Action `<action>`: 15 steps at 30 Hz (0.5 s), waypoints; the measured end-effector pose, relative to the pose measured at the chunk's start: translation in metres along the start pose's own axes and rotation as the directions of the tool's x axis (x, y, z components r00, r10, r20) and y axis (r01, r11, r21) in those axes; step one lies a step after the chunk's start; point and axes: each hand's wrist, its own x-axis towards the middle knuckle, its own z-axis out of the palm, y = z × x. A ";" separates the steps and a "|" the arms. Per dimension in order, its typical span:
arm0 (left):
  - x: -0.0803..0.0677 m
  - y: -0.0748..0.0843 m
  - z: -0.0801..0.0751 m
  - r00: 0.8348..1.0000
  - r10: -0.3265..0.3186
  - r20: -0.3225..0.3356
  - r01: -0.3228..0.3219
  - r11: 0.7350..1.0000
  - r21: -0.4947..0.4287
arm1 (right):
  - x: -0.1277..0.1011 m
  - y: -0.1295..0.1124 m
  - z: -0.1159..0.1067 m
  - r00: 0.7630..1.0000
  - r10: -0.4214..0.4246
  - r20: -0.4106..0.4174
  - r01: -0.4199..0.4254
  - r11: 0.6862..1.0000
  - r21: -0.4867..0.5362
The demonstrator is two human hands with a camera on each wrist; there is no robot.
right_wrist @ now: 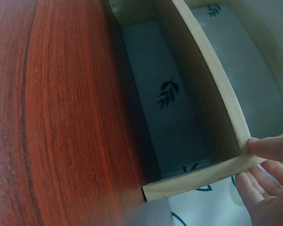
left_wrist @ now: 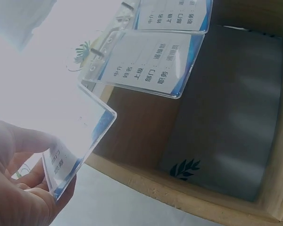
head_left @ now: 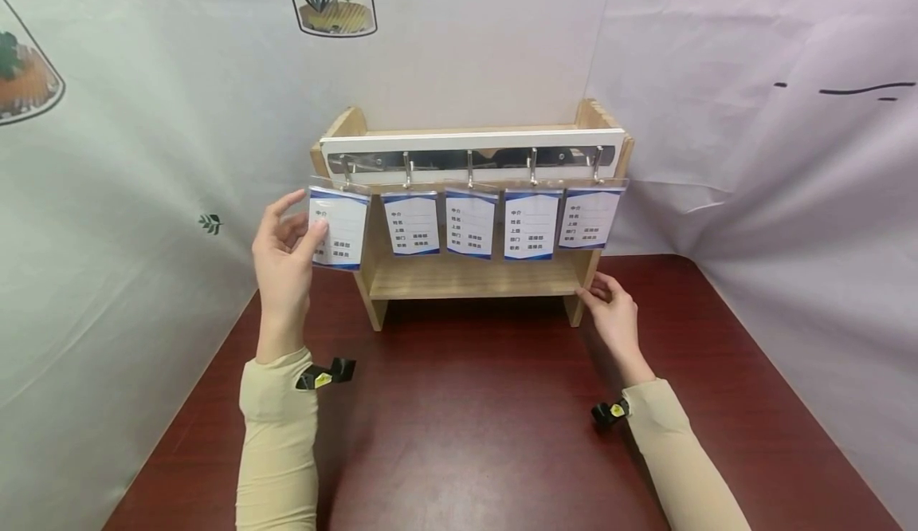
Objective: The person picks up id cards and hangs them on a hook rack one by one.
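My left hand point(head_left: 283, 252) pinches the outer edge of the leftmost badge holder point(head_left: 343, 236), thumb on its front and fingers behind. That clear plastic badge holder point(left_wrist: 92, 125) hangs under the leftmost hook point(head_left: 346, 171) and is tilted away from the row. Several more badge holders point(head_left: 469, 220), with white and blue cards, hang from the other hooks along a metal strip point(head_left: 502, 156). At the lower right, my right hand point(head_left: 613, 316) grips the side panel of the wooden rack point(head_left: 473, 276). Its thumb lies at the shelf's end point(right_wrist: 245, 141), with the fingers outside the panel.
The rack stands on a dark red wood-grain table point(head_left: 459, 419), near the back. White cloth walls point(head_left: 789, 156) printed with plants and leaves enclose the table at the back and on both sides.
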 end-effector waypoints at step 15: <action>0.001 0.001 0.003 0.999 -0.023 -0.034 0.025 0.998 0.051 | 0.000 -0.001 0.000 1.000 0.007 0.000 -0.007 1.000 0.010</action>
